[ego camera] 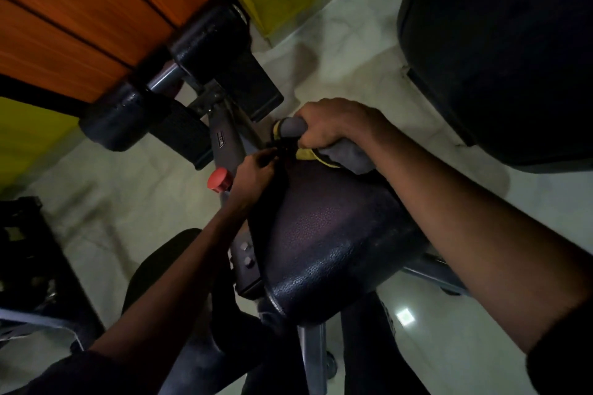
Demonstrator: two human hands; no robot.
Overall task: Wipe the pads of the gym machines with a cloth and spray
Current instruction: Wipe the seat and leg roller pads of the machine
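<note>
The black textured seat pad (330,244) runs lengthwise from the person toward the machine's frame, its narrow end farthest away. At that far edge the right hand (333,125) grips a grey-and-yellow cloth (337,154), bunched and pressed against the pad. The left hand (253,173) curls on the pad's left edge, beside a red adjustment knob (219,179); whether it holds anything I cannot tell.

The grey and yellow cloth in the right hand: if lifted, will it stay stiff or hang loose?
Probably loose: the cloth bunches and folds under the right hand on the pad. It looks light, as it drapes thinly. It seems unlikely to slip from the grip.
</note>
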